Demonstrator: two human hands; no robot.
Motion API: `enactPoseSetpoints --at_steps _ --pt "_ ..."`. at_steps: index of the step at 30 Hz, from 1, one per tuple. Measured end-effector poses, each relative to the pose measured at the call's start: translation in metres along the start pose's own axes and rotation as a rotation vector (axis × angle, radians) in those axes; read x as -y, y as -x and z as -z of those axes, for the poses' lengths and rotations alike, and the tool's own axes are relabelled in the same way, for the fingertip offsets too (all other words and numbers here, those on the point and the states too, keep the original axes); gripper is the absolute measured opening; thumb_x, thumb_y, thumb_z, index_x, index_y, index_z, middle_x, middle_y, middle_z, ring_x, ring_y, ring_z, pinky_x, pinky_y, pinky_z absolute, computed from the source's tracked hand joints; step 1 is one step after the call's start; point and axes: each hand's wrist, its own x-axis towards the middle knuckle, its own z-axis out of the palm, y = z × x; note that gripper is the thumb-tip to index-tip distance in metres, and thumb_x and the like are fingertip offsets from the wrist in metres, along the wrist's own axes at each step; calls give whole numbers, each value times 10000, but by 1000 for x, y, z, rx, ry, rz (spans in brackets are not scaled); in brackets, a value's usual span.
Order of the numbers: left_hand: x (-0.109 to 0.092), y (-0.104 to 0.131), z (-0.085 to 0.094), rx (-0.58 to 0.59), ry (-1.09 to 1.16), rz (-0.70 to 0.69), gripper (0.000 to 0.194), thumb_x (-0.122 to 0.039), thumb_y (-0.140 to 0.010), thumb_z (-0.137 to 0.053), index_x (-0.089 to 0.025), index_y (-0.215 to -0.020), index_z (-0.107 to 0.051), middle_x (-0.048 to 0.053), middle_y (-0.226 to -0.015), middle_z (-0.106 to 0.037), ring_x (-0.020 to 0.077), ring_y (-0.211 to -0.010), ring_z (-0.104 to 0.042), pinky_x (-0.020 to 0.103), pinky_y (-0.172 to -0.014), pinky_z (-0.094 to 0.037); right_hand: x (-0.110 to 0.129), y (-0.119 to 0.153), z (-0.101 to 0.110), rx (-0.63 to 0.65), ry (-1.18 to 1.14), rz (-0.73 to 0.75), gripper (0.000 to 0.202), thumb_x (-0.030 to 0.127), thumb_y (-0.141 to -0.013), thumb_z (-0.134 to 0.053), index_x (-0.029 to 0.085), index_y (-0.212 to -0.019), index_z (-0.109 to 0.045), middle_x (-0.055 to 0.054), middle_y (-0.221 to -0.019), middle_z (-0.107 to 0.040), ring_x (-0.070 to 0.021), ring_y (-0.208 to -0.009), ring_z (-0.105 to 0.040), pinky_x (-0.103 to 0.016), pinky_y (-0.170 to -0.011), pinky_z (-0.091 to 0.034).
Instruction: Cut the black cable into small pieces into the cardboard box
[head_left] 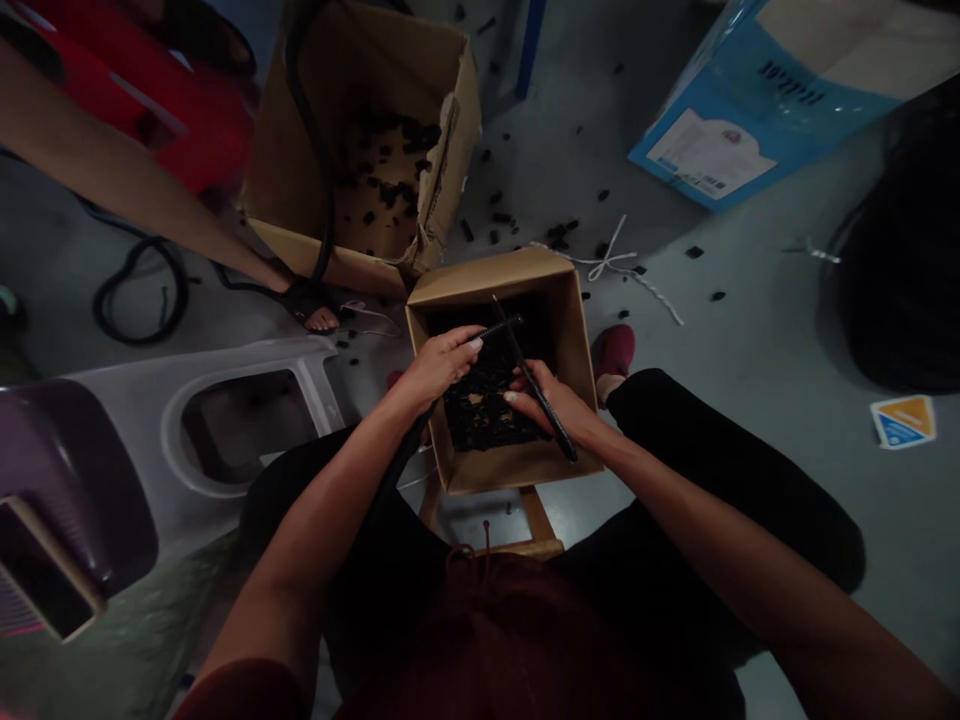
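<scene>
My left hand point(444, 362) is closed round a black rubber hose point(501, 327), whose free end sticks out to the right over a cardboard box point(495, 274). The rest of that hose trails back under my left forearm. My right hand point(546, 398) grips a slim dark knife point(553, 420), its narrow tip pointing up and away, its black handle end toward me. Blade and hose end cross or lie very close together; contact I cannot tell. Inside the box below lie many short black pieces point(495, 415).
A larger open carton point(289, 150) with black bits stands beyond. Black pieces and white string point(604, 265) litter the floor. Another person's leg point(150, 170) reaches in from the left, near a grey plastic stool point(225, 420). A blue-and-white package point(757, 130) is at upper right.
</scene>
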Motion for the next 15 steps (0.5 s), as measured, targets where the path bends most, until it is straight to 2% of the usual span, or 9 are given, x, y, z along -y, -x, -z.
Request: enactPoseSetpoints --at_steps 8,15 --pt "-4 4 0 54 -95 6 354 -283 -788 -539 -138 -1106 -597 -34 -619 -443 32 -472 -320 181 -450 -218 2 0 -1 20 23 3 481 449 -782 -552 193 -1155 -390 -78 -986 -593 -197 -858 -592 -314 -722 -472" --pt "0 2 1 41 -131 -12 363 -309 -782 -541 -138 -1096 -604 -25 -636 -475 42 -493 -335 184 -468 -245 18 4 5 -23 111 -76 297 460 -827 -454 229 -1013 -467 -27 -776 -621 -186 -685 -577 -278 -593 -427"
